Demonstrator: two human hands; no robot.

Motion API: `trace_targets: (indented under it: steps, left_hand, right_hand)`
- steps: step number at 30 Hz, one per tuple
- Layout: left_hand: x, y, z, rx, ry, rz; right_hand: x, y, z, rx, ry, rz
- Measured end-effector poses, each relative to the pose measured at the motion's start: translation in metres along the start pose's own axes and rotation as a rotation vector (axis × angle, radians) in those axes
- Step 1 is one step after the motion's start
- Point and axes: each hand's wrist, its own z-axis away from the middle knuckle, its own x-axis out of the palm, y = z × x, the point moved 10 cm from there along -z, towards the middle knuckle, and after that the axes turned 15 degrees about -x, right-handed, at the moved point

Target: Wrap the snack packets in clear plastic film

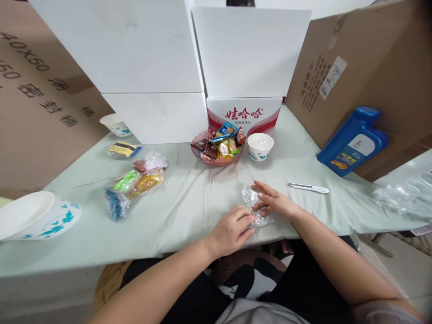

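A small piece of clear bubble wrap lies on the table near its front edge. My left hand is at the wrap's lower left side, fingers curled and thumb close to them, closed on its edge. From the right, my right hand reaches over the wrap with fingers spread, the fingertips resting on or just above it. A white utility knife lies to the right of my right hand. Beyond the hands stands a pink glass bowl of wrapped sweets and snacks, beside a white paper bowl.
Several wrapped bundles lie on the left, with a yellow packaged item and a large paper bowl. A blue bottle leans against the right cardboard box. Clear plastic lies at far right. White boxes close off the back.
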Motion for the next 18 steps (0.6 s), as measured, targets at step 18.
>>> trace_targets:
  steps: [18]
  left_hand:
    - [-0.004, -0.026, -0.012, -0.076, 0.062, -0.324]
  right_hand:
    - [0.035, -0.061, 0.046, -0.736, -0.381, 1.115]
